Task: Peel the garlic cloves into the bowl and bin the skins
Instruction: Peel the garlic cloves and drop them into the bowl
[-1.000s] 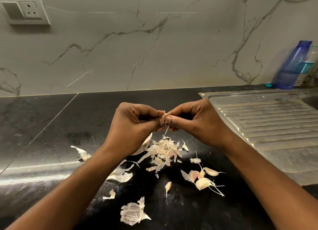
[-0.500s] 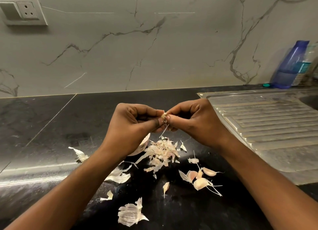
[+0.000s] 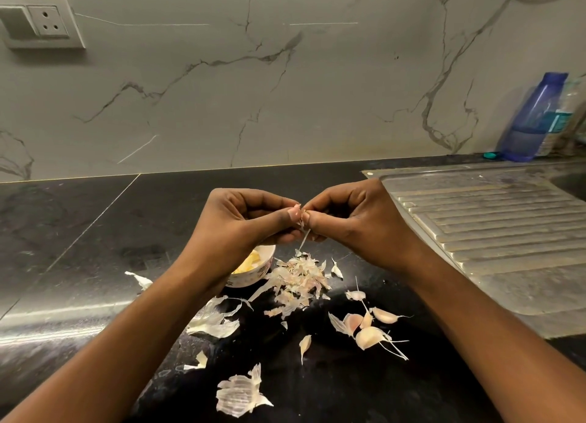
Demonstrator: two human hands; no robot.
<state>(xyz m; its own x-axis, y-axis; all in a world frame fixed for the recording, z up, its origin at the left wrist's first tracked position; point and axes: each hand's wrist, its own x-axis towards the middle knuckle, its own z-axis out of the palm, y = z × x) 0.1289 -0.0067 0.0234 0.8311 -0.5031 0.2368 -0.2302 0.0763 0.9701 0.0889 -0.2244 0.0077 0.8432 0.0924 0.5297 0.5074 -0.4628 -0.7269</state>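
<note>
Left hand [image 3: 241, 224] and right hand [image 3: 358, 223] meet above the countertop [image 3: 95, 232], both pinching one garlic clove [image 3: 299, 214].
A skin strip [image 3: 305, 239] dangles from the clove; fingers hide its long axis; the bowl [image 3: 253, 277] sits below, partly under the left wrist, so the left hand looks nearer for the drop; the skin pile [image 3: 298, 280] lies just right of the bowl.

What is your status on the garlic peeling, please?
Left hand and right hand both pinching one garlic clove, skin strip hanging. Bowl holds peeled cloves; skin pile on counter, unbinned. Nothing obstructing.
</note>
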